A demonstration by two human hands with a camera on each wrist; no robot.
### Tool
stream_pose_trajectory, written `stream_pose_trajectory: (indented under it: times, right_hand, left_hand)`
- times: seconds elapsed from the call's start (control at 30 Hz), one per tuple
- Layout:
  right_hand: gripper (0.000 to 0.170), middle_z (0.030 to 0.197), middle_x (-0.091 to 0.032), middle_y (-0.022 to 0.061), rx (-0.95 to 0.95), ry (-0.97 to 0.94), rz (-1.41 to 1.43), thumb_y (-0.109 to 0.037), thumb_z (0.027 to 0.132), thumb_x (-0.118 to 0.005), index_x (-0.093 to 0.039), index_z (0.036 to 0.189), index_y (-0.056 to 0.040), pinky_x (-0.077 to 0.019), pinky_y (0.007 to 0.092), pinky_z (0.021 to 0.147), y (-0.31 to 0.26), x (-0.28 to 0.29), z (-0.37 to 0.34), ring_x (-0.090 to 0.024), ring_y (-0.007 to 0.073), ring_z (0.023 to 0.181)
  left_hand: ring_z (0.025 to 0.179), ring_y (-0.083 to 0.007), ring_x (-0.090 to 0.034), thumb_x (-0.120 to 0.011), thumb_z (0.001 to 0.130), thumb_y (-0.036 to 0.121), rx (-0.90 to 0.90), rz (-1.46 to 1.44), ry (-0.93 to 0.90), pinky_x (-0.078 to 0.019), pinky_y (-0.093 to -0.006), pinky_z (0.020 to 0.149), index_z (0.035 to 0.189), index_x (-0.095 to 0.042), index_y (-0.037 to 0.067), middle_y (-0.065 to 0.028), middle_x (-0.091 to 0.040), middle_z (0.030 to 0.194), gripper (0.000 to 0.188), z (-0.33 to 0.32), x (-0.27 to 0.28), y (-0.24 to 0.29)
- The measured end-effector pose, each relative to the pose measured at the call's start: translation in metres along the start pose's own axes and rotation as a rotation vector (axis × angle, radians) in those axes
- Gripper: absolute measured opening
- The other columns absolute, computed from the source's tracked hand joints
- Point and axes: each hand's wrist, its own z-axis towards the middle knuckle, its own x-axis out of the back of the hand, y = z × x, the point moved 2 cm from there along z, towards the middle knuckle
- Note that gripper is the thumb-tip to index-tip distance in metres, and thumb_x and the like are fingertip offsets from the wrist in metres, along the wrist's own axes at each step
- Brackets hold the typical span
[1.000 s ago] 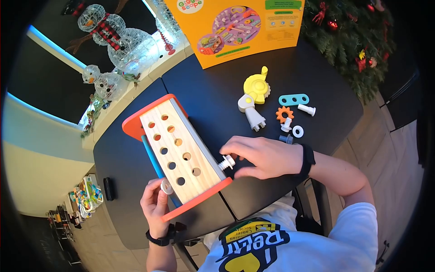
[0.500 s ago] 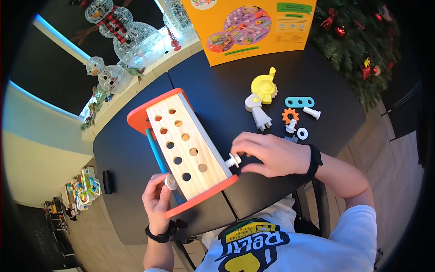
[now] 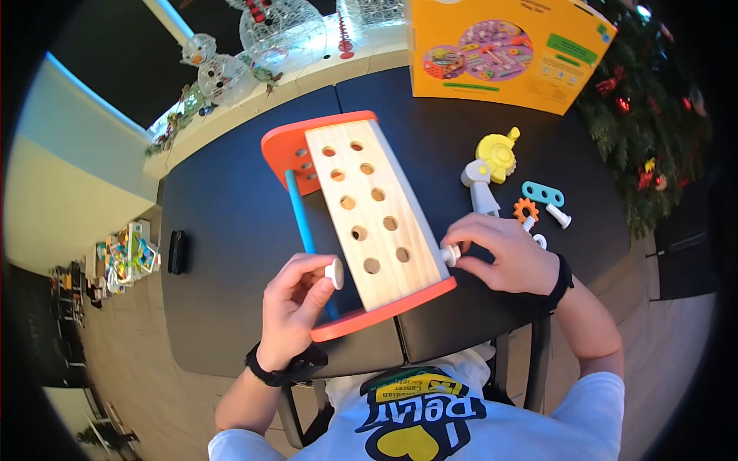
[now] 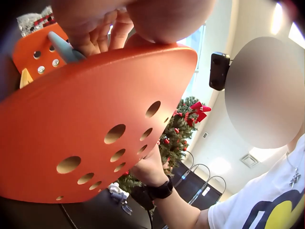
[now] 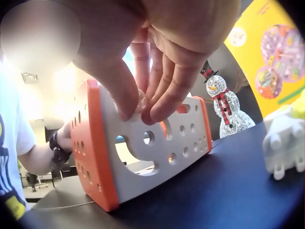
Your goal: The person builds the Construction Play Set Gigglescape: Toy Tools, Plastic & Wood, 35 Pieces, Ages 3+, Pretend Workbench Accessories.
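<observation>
A toy toolbox (image 3: 388,223) stands on the table, with a holed wooden top, orange ends and a blue bar (image 3: 304,219). The left hand (image 3: 290,307) pinches a white disc-shaped piece (image 3: 335,274) between thumb and fingers, beside the wooden top at the near end. On the other side, the right hand (image 3: 511,253) pinches a white bolt (image 3: 452,256) at the box's side, close to the near orange end. In the right wrist view its fingertips meet at the upper part of the grey side panel (image 5: 167,160), partly hiding the bolt.
Right of the box lie a yellow and grey toy saw (image 3: 492,165), a teal strip (image 3: 543,194), an orange gear (image 3: 526,210) and several white pieces. A yellow carton (image 3: 507,58) stands at the back, near a decorated tree (image 3: 646,138). A black case (image 3: 177,252) sits at the left.
The bolt's threaded shaft stood out from the box's side before; now little of it shows, and the right fingers close round it. The left hand's white piece is turned more edge-on. The head view has shifted.
</observation>
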Motion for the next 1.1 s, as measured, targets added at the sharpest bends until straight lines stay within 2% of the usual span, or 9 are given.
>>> stream_pose_trajectory:
  times: [0.07, 0.17, 0.2, 0.3, 0.33, 0.43, 0.53, 0.8, 1.1]
  right_hand:
    - [0.039, 0.107, -0.072, 0.0146, -0.021, 0.012, -0.054, -0.003, 0.092, -0.073, -0.065, 0.130, -0.0033, -0.0580, 0.0378, 0.080, 0.005, 0.000, -0.003, -0.072, 0.0338, 0.092]
    - [0.033, 0.096, -0.075, 0.0180, -0.321, -0.206, -0.010, -0.009, 0.099, -0.064, -0.066, 0.132, -0.0033, -0.0580, 0.0379, 0.078, 0.007, 0.008, 0.001, -0.073, 0.0348, 0.084]
    - [0.038, 0.090, -0.074, 0.0207, -0.276, -0.159, 0.052, -0.017, 0.107, -0.054, -0.060, 0.141, -0.0029, -0.0575, 0.0374, 0.078, 0.008, 0.008, 0.003, -0.074, 0.0339, 0.083]
    - [0.048, 0.108, -0.074, 0.0171, -0.458, 0.023, 0.282, -0.030, 0.112, -0.046, -0.048, 0.153, -0.0049, -0.0544, 0.0344, 0.085, -0.001, 0.013, -0.001, -0.072, 0.0274, 0.092]
    - [0.055, 0.119, -0.071, 0.0166, -0.529, 0.032, 0.249, -0.039, 0.111, -0.045, -0.047, 0.153, -0.0050, -0.0515, 0.0354, 0.093, -0.012, 0.017, -0.001, -0.069, 0.0276, 0.101]
    - [0.098, 0.149, -0.052, 0.0227, -0.500, 0.092, -0.059, -0.070, 0.085, -0.069, -0.046, 0.154, -0.0038, -0.0405, 0.0444, 0.113, -0.037, 0.010, -0.002, -0.054, 0.0361, 0.136]
    - [0.121, 0.158, -0.041, 0.0235, -0.437, 0.115, -0.194, -0.079, 0.064, -0.080, -0.047, 0.154, -0.0038, -0.0341, 0.0469, 0.119, -0.064, 0.003, 0.007, -0.044, 0.0389, 0.146]
    - [0.137, 0.164, -0.036, 0.0202, -0.545, 0.141, 0.043, -0.091, 0.061, -0.076, -0.042, 0.156, 0.0012, -0.0260, 0.0447, 0.124, -0.055, -0.004, 0.007, -0.036, 0.0320, 0.152]
    - [0.146, 0.161, -0.039, 0.0243, -0.668, 0.031, -0.013, -0.095, 0.061, -0.071, -0.030, 0.162, 0.0010, -0.0322, 0.0455, 0.122, -0.048, 0.010, 0.005, -0.040, 0.0319, 0.150]
  left_hand:
    - [0.098, -0.0132, -0.064, -0.067, 0.101, 0.002, 0.023, -0.006, 0.034, -0.0508, -0.0267, 0.090, 0.125, -0.066, -0.004, -0.0067, -0.064, 0.111, 0.024, -0.001, -0.004, 0.001]
    - [0.097, -0.0145, -0.067, -0.070, 0.099, 0.000, 0.023, 0.009, 0.137, -0.0536, -0.0279, 0.088, 0.121, -0.068, -0.004, -0.0082, -0.066, 0.107, 0.023, -0.002, -0.014, 0.003]
    - [0.097, -0.0138, -0.066, -0.067, 0.100, 0.000, 0.000, 0.060, 0.136, -0.0526, -0.0268, 0.088, 0.123, -0.067, -0.003, -0.0070, -0.066, 0.108, 0.023, -0.003, -0.020, 0.003]
    - [0.093, -0.0149, -0.068, -0.072, 0.095, -0.002, -0.117, 0.215, 0.159, -0.0556, -0.0282, 0.082, 0.120, -0.068, -0.003, -0.0090, -0.067, 0.105, 0.025, -0.004, -0.039, 0.007]
    - [0.089, -0.0162, -0.069, -0.074, 0.093, -0.001, -0.165, 0.224, 0.155, -0.0566, -0.0295, 0.079, 0.119, -0.069, -0.003, -0.0100, -0.068, 0.104, 0.027, -0.003, -0.045, 0.008]
    - [0.082, -0.0213, -0.071, -0.080, 0.087, 0.002, -0.257, 0.231, 0.124, -0.0578, -0.0327, 0.073, 0.115, -0.070, -0.001, -0.0124, -0.069, 0.099, 0.031, 0.002, -0.063, 0.014]
    - [0.082, -0.0321, -0.070, -0.080, 0.086, 0.003, -0.324, 0.201, 0.085, -0.0578, -0.0379, 0.071, 0.109, -0.069, 0.000, -0.0146, -0.068, 0.098, 0.026, 0.003, -0.076, 0.011]
    - [0.086, -0.0372, -0.067, -0.070, 0.082, -0.001, -0.370, 0.272, 0.050, -0.0569, -0.0449, 0.074, 0.098, -0.063, -0.001, -0.0166, -0.062, 0.090, 0.017, 0.016, -0.044, 0.001]
    - [0.073, -0.0342, -0.068, -0.072, 0.079, 0.006, -0.536, 0.094, 0.087, -0.0545, -0.0442, 0.069, 0.083, -0.066, -0.001, -0.0165, -0.067, 0.081, 0.010, 0.030, -0.040, -0.014]
